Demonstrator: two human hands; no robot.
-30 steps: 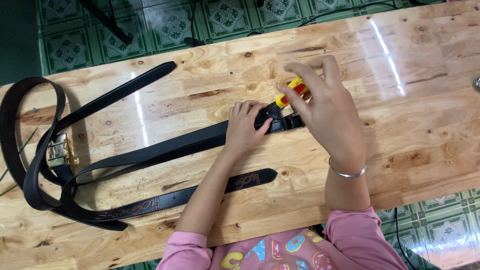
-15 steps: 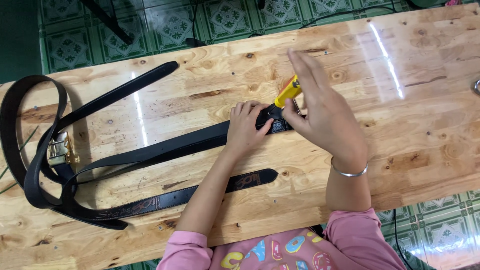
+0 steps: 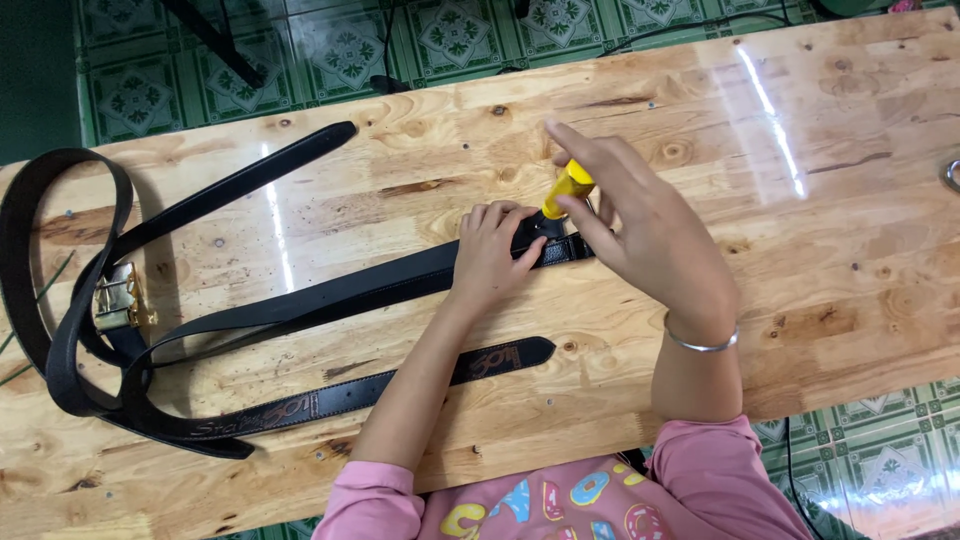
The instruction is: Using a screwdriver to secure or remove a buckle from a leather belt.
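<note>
A long black leather belt [image 3: 330,295] lies across the wooden table [image 3: 820,260]. My left hand [image 3: 490,250] presses flat on the belt's end near the table's middle, fingers bent over it. My right hand [image 3: 640,230] holds a small yellow-handled tool [image 3: 568,188] upright, its tip down on the belt's end [image 3: 560,248] just right of my left fingers. A second black belt [image 3: 330,400] with tooled lettering lies nearer to me, its tip pointing right. A brass buckle [image 3: 118,298] sits where the belts loop at the left.
The belts coil in loops [image 3: 60,250] at the table's left end, one strap [image 3: 240,185] running up toward the far edge. A metal ring [image 3: 952,175] shows at the right edge. Green patterned floor tiles [image 3: 450,30] lie beyond the table.
My right hand has turned the yellow tool more upright over the belt's end and opened its fingers upward. My left hand stays pressed on the belt.
</note>
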